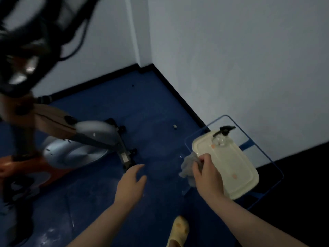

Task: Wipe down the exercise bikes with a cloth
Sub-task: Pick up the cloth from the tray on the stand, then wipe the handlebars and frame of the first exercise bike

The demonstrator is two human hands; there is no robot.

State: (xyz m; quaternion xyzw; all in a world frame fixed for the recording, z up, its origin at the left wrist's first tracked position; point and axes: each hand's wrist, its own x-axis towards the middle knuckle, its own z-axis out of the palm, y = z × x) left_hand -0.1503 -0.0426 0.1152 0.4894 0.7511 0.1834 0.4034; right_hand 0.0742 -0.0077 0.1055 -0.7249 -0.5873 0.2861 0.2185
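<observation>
An orange and silver exercise bike (58, 143) stands at the left, blurred, with dark handlebars above it. My right hand (207, 172) grips a crumpled grey cloth (188, 166) at the near left edge of a cream tray (236, 168). My left hand (131, 182) hangs over the blue floor, fingers apart and holding nothing, a short way right of the bike's front foot (126, 157).
The cream tray rests on a clear table with a blue rim (258, 145), and a spray bottle (222, 134) with a black trigger lies at its far end. White walls meet in a corner behind. A yellow shoe (179, 230) shows below.
</observation>
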